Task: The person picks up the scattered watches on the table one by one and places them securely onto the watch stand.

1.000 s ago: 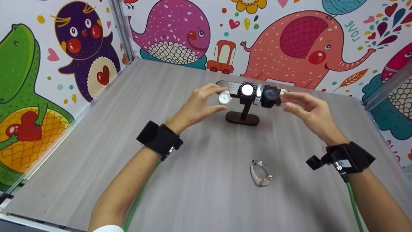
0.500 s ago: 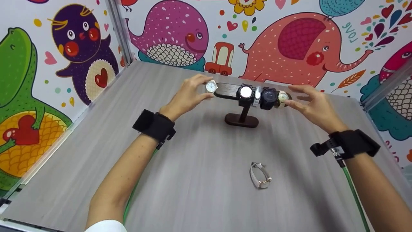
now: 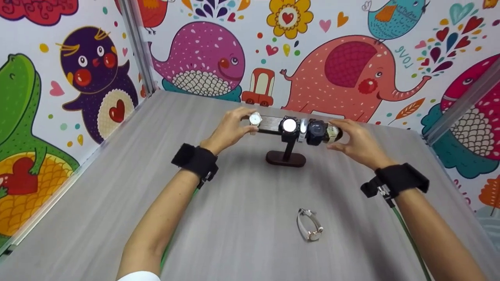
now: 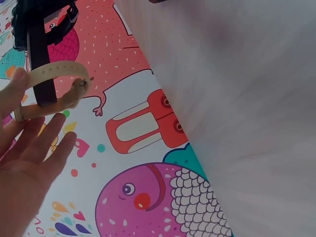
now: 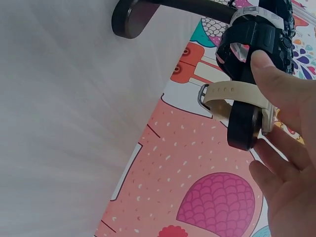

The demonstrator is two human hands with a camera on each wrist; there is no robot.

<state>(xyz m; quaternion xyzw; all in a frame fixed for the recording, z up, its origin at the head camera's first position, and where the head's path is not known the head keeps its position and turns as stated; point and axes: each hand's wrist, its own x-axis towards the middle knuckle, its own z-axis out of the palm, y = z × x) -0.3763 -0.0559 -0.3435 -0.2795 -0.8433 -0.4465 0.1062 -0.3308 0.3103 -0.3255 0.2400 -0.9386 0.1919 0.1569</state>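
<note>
A dark watch stand point(image 3: 286, 159) stands toward the back of the table, its bar carrying several watches. At the bar's left end my left hand point(image 3: 228, 130) pinches a white-faced watch point(image 3: 255, 118); its cream strap point(image 4: 57, 70) loops around the bar end in the left wrist view. My right hand point(image 3: 357, 142) grips the other end, thumb and fingers on opposite sides, by a cream-strapped watch point(image 3: 333, 132). Between them hang a black watch point(image 3: 315, 132), a slim silver watch point(image 3: 302, 130) and a black watch with a bright white face point(image 3: 289, 125).
Nearer the front of the grey table point(image 3: 234, 218) lies a loose watch point(image 3: 315, 235) with a pale strap. Walls with cartoon animals point(image 3: 347, 78) close off the back and sides. Green cables point(image 3: 410, 236) trail from the wrist straps.
My left hand has moved left from in front of the bar, bringing its watch around the bar's left end. My right hand has closed in on the right end. The head view has tilted up.
</note>
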